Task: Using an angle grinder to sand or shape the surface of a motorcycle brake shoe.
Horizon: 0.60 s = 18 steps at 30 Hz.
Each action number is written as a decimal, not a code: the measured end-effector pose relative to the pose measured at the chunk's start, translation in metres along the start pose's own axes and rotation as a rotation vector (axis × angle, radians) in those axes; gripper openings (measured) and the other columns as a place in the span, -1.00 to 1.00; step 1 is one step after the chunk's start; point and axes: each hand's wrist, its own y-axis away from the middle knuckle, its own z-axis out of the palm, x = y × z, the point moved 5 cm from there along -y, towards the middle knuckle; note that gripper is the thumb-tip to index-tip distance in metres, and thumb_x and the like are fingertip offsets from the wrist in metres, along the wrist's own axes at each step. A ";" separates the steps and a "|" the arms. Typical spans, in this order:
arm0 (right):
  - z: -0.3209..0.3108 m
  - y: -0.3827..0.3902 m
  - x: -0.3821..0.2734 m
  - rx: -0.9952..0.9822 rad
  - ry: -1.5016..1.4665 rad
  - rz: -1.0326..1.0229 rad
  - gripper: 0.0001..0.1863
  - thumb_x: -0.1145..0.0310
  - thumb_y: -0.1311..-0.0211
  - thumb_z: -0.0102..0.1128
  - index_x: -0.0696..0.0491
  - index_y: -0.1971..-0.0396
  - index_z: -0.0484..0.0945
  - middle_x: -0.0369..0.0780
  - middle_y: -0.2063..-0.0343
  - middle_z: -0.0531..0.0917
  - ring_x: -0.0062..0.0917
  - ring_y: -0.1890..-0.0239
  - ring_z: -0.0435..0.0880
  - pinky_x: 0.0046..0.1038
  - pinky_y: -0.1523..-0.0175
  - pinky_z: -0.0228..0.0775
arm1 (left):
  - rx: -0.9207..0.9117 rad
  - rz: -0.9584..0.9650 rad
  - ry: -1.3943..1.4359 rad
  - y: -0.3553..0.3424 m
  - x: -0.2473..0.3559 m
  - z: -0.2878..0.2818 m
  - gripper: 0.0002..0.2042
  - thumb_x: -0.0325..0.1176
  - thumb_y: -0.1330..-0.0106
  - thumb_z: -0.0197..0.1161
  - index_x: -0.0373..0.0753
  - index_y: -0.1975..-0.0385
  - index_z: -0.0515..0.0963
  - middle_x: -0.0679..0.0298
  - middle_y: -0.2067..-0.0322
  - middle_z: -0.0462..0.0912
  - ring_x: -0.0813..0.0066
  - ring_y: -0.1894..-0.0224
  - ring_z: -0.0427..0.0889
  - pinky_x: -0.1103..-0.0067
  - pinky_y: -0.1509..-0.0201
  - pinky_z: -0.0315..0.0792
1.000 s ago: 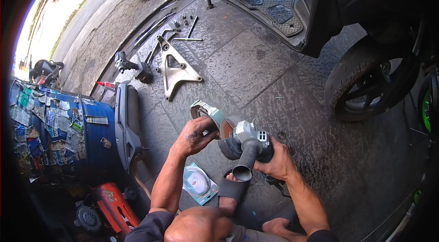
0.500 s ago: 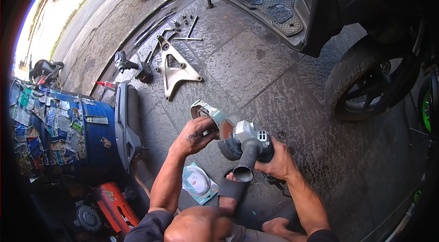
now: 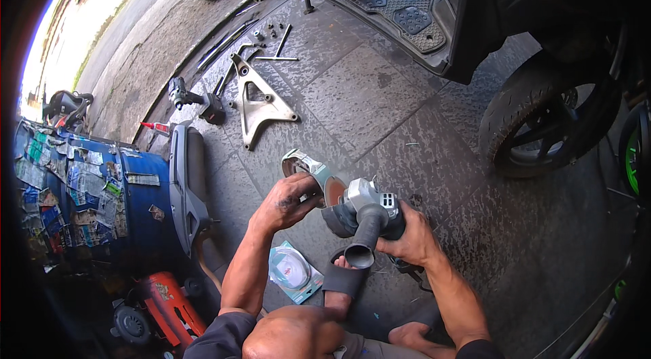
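My right hand point(image 3: 411, 237) is wrapped round the body of a grey and black angle grinder point(image 3: 363, 196). Its black side handle point(image 3: 367, 230) points back toward me. My left hand point(image 3: 293, 199) is closed on a curved part with a pale green rim point(image 3: 298, 157), just left of the grinder's head; its exact kind is unclear. A reddish-brown disc face point(image 3: 334, 191) shows between that hand and the grinder head. On the floor below lies a blister pack point(image 3: 295, 271) with a round white middle, beside my sandalled foot point(image 3: 344, 281).
A pale metal bracket point(image 3: 254, 98), a cordless impact wrench point(image 3: 196, 101) and several tools lie ahead on the tiles. At left stand a blue drum point(image 3: 142, 189) and an orange machine point(image 3: 173, 308). A scooter point(image 3: 434, 13) and a wheel point(image 3: 542, 121) are at right.
The view has shifted very slightly. Both hands, the grinder and the curved part keep practically the same places.
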 end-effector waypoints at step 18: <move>-0.005 -0.002 0.001 0.041 -0.001 0.007 -0.24 0.03 0.20 0.60 0.23 0.04 0.53 0.04 0.19 0.71 -0.16 0.08 0.73 -0.25 -0.05 0.53 | -0.028 0.122 -0.012 0.003 0.006 0.013 -0.84 -0.46 -0.13 0.38 -0.31 0.33 0.57 0.09 0.38 0.59 0.05 0.30 0.60 0.29 0.20 0.50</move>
